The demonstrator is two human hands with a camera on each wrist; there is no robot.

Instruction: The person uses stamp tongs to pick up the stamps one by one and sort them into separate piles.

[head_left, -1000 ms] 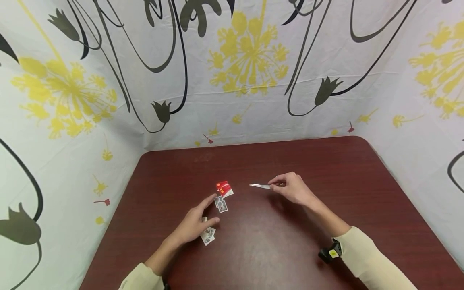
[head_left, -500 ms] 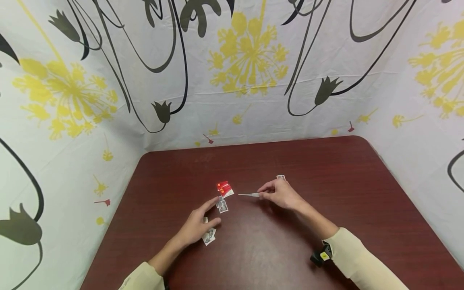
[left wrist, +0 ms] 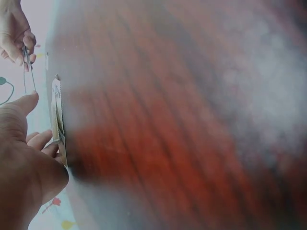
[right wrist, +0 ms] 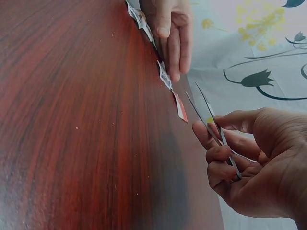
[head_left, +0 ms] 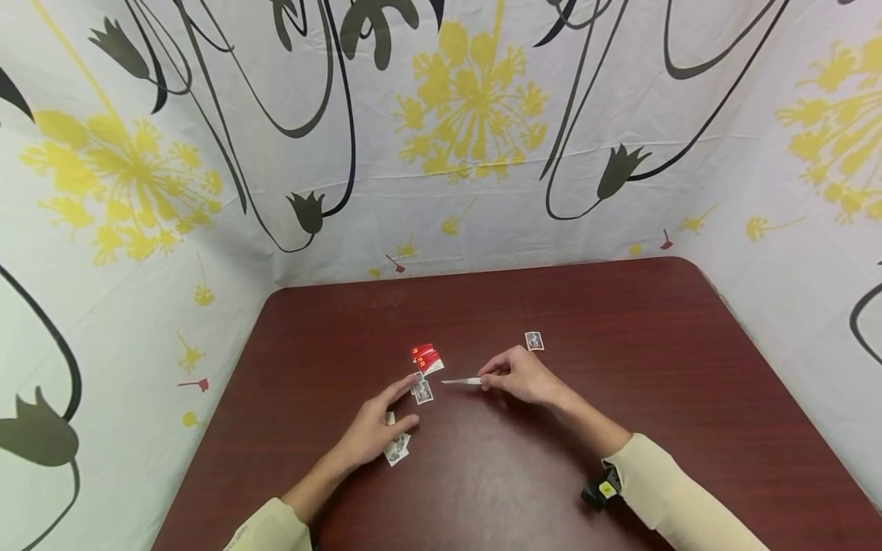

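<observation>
Head view, at the left: a cream sleeve leads to the left hand, held low over the dark red tabletop with thumb and index finger stretched apart. Small grey printed papers lie by its thumb, partly hidden by the hand. At its index fingertip is an overlapping pair of grey picture papers; whether the finger presses on them I cannot tell. Just beyond that pair, red-and-white papers overlap. Next come the metal tweezers, pointing left, their tips near the grey pair but apart from it; the right wrist view shows the two prongs spread. Thumb and bent fingers of the right hand grip them. Just beyond that hand, a single grey paper lies flat. Farther right, a black device sits at the wrist, next to the other cream sleeve. White cloth with yellow flowers stands past the tabletop's right edge.
</observation>
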